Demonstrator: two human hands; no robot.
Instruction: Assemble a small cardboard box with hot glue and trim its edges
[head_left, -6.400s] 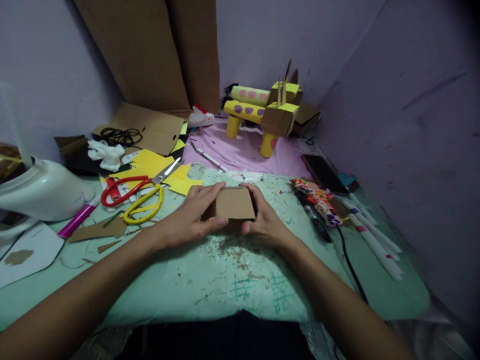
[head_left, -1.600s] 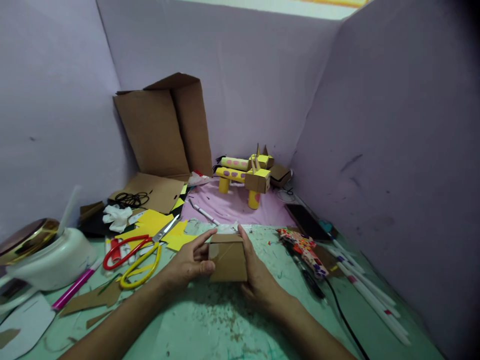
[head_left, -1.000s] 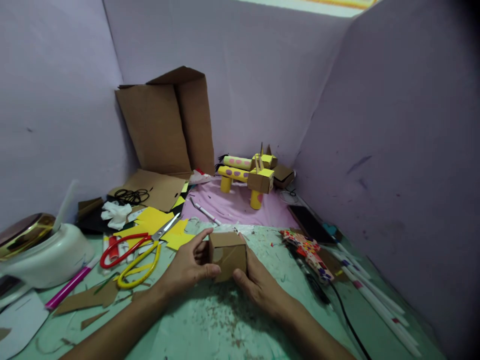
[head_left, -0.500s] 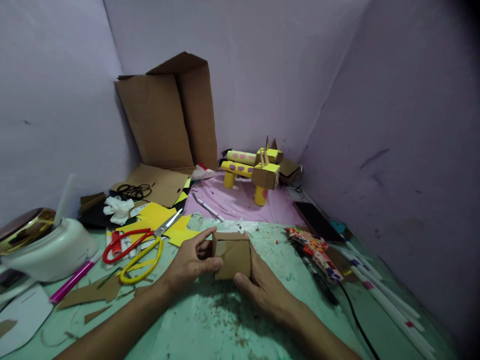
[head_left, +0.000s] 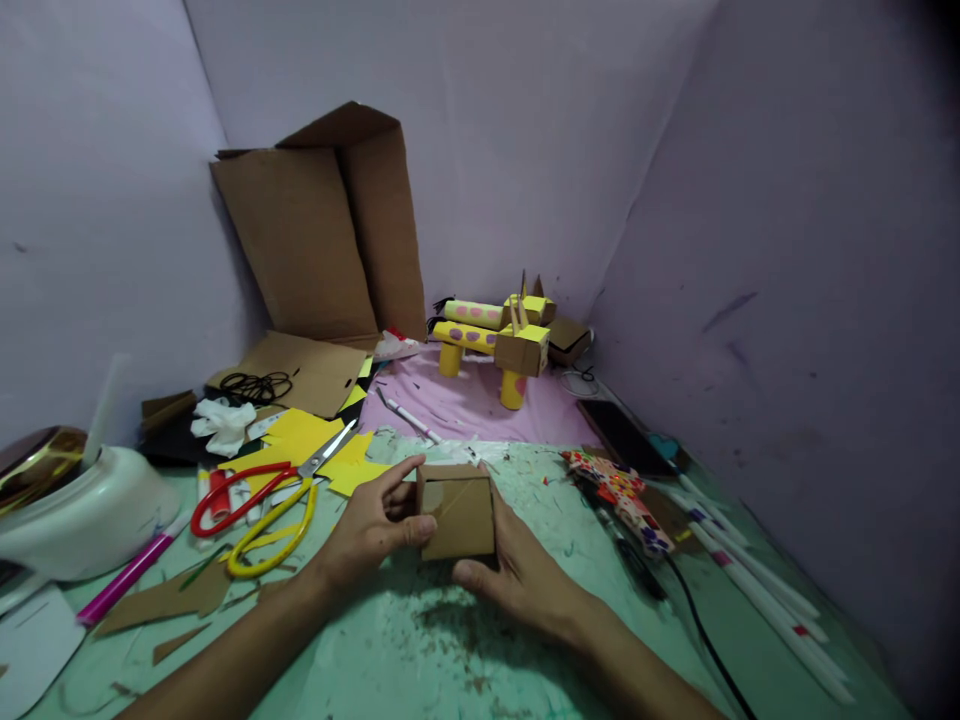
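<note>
A small brown cardboard box (head_left: 459, 515) is held just over the green table in the middle of the view. On its left side is my left hand (head_left: 379, 525), the thumb pressed to the front face and the index finger at the upper corner. My right hand (head_left: 517, 570) grips the right side, with its thumb near the lower edge and its other fingers partly hidden behind the box. Scissors with red and yellow handles (head_left: 271, 540) lie left of my left hand, partly over yellow paper (head_left: 352, 465).
Two yellow spotted cardboard animals (head_left: 517, 350) stand on pink cloth (head_left: 405, 385). At the right lie a patterned glue gun (head_left: 626, 497) with a black cord, a phone (head_left: 626, 437) and white sticks (head_left: 772, 600). A white pot (head_left: 112, 515) and a magenta marker (head_left: 131, 578) are at left.
The whole view has shifted slightly, so most things appear further left. My right thumb has moved down a little from the box's front face. Both hands still hold the box.
</note>
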